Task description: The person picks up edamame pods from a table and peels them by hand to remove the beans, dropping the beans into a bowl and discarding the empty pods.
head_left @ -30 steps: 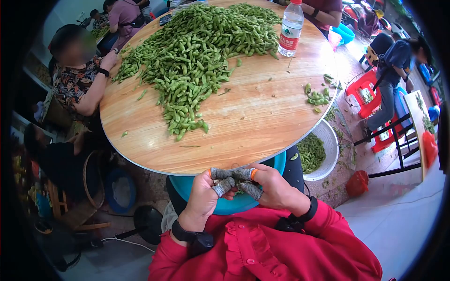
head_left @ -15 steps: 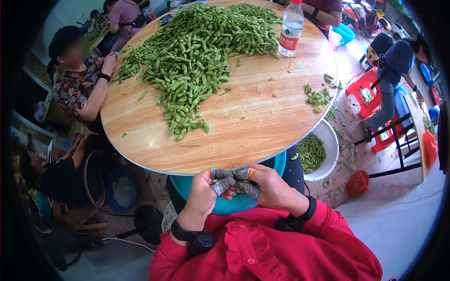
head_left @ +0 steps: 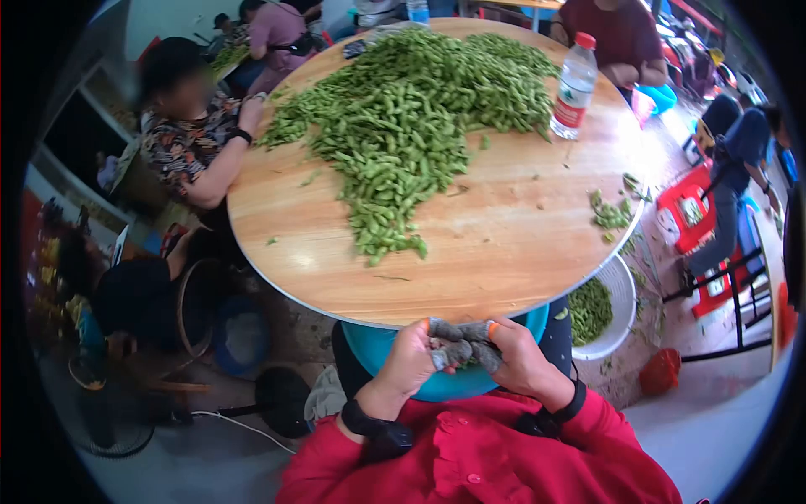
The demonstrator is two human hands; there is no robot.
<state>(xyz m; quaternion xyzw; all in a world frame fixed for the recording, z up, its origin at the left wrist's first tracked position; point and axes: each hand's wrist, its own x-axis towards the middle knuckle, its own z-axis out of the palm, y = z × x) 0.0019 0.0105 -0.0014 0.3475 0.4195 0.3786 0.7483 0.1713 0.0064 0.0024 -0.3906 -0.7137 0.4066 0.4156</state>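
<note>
My left hand [head_left: 409,356] and my right hand [head_left: 522,359] meet in front of the table's near edge, above a teal basin [head_left: 357,343] in my lap. Grey finger covers, with orange bands showing at the thumbs, sheathe several fingertips. Both hands are closed, fingertips pressed together; what they pinch is hidden, though a bit of green shows beneath them. On the round wooden table [head_left: 512,244] lies a large heap of green soybean pods [head_left: 403,126], its tapering end pointing toward me.
A water bottle [head_left: 574,88] stands right of the heap, and a few pods [head_left: 610,212] lie near the right edge. Below is a white basket [head_left: 624,315] of pods. A person in a patterned shirt [head_left: 189,151] sits at left; another in dark red [head_left: 609,38] sits across.
The view has swung left and up slightly, so everything appears shifted right and a little lower. My hands stay together over the basin, with the fingers slightly rearranged.
</note>
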